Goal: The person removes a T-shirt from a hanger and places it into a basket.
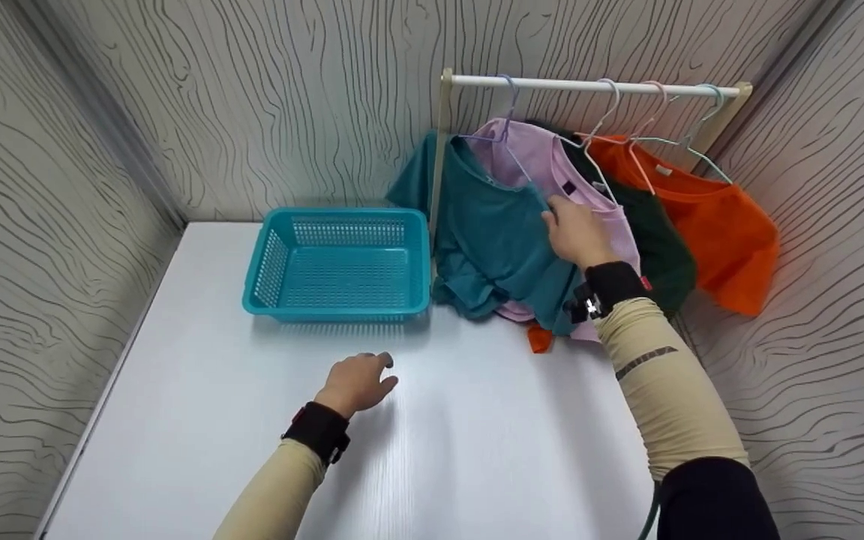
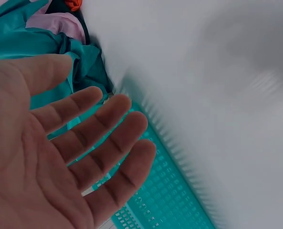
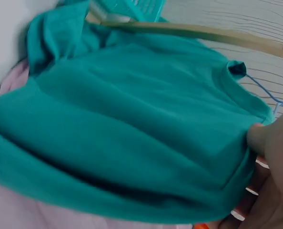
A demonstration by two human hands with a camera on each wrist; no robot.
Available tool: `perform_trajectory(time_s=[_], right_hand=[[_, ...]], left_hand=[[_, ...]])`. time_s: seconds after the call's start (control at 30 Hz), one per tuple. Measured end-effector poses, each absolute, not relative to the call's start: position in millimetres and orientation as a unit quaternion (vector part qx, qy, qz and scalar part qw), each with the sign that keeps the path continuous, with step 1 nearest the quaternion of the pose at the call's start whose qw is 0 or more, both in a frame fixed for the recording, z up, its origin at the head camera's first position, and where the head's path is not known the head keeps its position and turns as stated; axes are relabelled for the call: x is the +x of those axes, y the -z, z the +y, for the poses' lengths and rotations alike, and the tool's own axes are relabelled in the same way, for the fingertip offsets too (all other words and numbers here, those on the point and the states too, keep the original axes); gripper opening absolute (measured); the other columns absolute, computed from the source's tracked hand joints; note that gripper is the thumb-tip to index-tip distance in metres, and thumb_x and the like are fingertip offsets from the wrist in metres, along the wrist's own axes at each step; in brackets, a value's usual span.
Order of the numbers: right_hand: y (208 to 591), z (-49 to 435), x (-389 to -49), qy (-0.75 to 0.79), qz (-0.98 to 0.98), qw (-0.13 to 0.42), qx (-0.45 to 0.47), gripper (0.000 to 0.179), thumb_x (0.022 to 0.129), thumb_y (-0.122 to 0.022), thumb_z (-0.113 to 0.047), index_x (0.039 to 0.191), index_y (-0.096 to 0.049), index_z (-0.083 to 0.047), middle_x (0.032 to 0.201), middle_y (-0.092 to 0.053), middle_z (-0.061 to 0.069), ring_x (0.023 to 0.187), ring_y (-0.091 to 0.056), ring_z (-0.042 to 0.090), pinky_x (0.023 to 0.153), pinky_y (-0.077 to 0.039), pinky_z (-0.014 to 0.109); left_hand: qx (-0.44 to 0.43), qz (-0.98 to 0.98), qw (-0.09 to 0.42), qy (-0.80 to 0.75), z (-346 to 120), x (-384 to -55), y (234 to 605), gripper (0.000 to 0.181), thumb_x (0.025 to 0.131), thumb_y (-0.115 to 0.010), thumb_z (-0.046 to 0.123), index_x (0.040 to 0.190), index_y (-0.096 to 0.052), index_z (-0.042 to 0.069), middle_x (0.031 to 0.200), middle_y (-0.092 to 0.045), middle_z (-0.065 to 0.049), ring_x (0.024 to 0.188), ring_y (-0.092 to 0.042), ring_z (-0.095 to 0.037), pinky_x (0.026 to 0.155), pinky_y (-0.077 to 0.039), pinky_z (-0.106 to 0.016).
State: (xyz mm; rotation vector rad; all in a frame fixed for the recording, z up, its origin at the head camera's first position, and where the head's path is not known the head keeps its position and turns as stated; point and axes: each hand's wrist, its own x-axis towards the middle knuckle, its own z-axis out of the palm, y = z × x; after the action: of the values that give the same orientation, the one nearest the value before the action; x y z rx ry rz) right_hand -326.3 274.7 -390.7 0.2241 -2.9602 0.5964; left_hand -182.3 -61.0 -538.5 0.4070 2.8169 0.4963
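Note:
A teal shirt (image 1: 488, 232) hangs from a purple-blue hanger (image 1: 508, 124) at the left end of the rack. My right hand (image 1: 582, 234) pinches this shirt at its right shoulder, close to the hanger's lower end. In the right wrist view the thumb of the right hand (image 3: 277, 157) lies on the teal cloth, with the other fingers behind it. Over the white table, in front of the basket, my left hand (image 1: 357, 382) hovers and holds nothing. The left wrist view shows its fingers (image 2: 103, 133) spread and slightly bent.
A teal plastic basket (image 1: 338, 309) stands left of the rack. Along the white rail (image 1: 552, 84) hang a pink shirt (image 1: 528, 154), a dark green shirt (image 1: 649, 232) and an orange shirt (image 1: 732, 225). Patterned walls (image 1: 289, 112) enclose the white table (image 1: 199, 375).

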Motion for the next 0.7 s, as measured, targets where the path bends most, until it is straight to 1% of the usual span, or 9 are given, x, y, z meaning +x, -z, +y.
perform_trajectory(time_s=[0.07,0.2,0.3,0.4,0.47,0.53,0.6,0.7], right_hand=[[395,276,-326,-0.216,-0.971,0.079,0.070,0.021,0.102,-0.045,-0.014,0.112,-0.055,0.002,0.100,-0.061,0.026,0.096,-0.058,0.044,0.086,-0.043,0.056],[400,280,-323,-0.252,-0.960,0.110,0.054,0.024,0.102,-0.042,-0.010,0.117,-0.054,0.005,0.110,-0.061,0.030,0.104,-0.057,0.046,0.094,-0.042,0.057],[399,284,-320,-0.266,-0.953,0.129,0.056,0.027,0.102,-0.041,-0.009,0.120,-0.053,0.007,0.112,-0.060,0.030,0.103,-0.057,0.045,0.095,-0.043,0.056],[393,288,-316,-0.265,-0.952,0.142,0.054,0.027,0.103,-0.042,-0.012,0.120,-0.054,0.005,0.108,-0.061,0.026,0.098,-0.057,0.041,0.093,-0.044,0.054],[387,292,-312,-0.269,-0.953,0.134,0.047,0.029,0.104,-0.040,-0.015,0.124,-0.053,0.002,0.111,-0.060,0.024,0.098,-0.056,0.038,0.094,-0.044,0.054],[381,295,-306,-0.275,-0.954,0.114,0.034,0.032,0.106,-0.038,-0.019,0.128,-0.051,-0.001,0.114,-0.058,0.022,0.098,-0.054,0.035,0.095,-0.044,0.053],[376,300,-300,-0.283,-0.954,0.093,0.025,0.034,0.106,-0.035,-0.022,0.131,-0.049,-0.002,0.113,-0.056,0.021,0.096,-0.052,0.034,0.091,-0.045,0.051],[375,308,-289,-0.294,-0.952,0.082,0.020,0.034,0.107,-0.033,-0.025,0.130,-0.049,-0.005,0.104,-0.052,0.017,0.091,-0.050,0.031,0.080,-0.043,0.043]], left_hand=[[0.140,0.968,0.125,-0.169,-61,-181,538,0.033,0.093,-0.062,0.031,0.116,-0.067,0.008,0.110,-0.070,-0.017,0.102,-0.067,-0.036,0.084,-0.053,-0.052],[0.140,0.968,0.124,-0.166,-60,-178,538,0.033,0.094,-0.062,0.030,0.117,-0.067,0.008,0.112,-0.070,-0.017,0.103,-0.066,-0.036,0.085,-0.053,-0.052],[0.142,0.968,0.122,-0.164,-60,-177,537,0.033,0.093,-0.062,0.030,0.117,-0.067,0.008,0.112,-0.070,-0.017,0.103,-0.067,-0.036,0.085,-0.053,-0.052],[0.144,0.968,0.119,-0.166,-59,-175,536,0.032,0.093,-0.062,0.030,0.117,-0.067,0.008,0.111,-0.070,-0.017,0.103,-0.067,-0.036,0.085,-0.053,-0.052],[0.145,0.968,0.120,-0.167,-58,-175,536,0.033,0.094,-0.062,0.030,0.117,-0.067,0.008,0.112,-0.070,-0.017,0.103,-0.066,-0.036,0.085,-0.053,-0.052],[0.146,0.968,0.120,-0.166,-57,-174,535,0.033,0.094,-0.062,0.030,0.117,-0.067,0.008,0.112,-0.070,-0.017,0.104,-0.066,-0.036,0.085,-0.053,-0.052],[0.146,0.968,0.120,-0.164,-56,-173,535,0.033,0.094,-0.061,0.030,0.118,-0.066,0.008,0.113,-0.070,-0.017,0.104,-0.066,-0.036,0.085,-0.053,-0.052],[0.149,0.968,0.120,-0.164,-55,-172,533,0.033,0.094,-0.062,0.030,0.118,-0.066,0.008,0.113,-0.070,-0.016,0.103,-0.066,-0.035,0.084,-0.053,-0.052]])
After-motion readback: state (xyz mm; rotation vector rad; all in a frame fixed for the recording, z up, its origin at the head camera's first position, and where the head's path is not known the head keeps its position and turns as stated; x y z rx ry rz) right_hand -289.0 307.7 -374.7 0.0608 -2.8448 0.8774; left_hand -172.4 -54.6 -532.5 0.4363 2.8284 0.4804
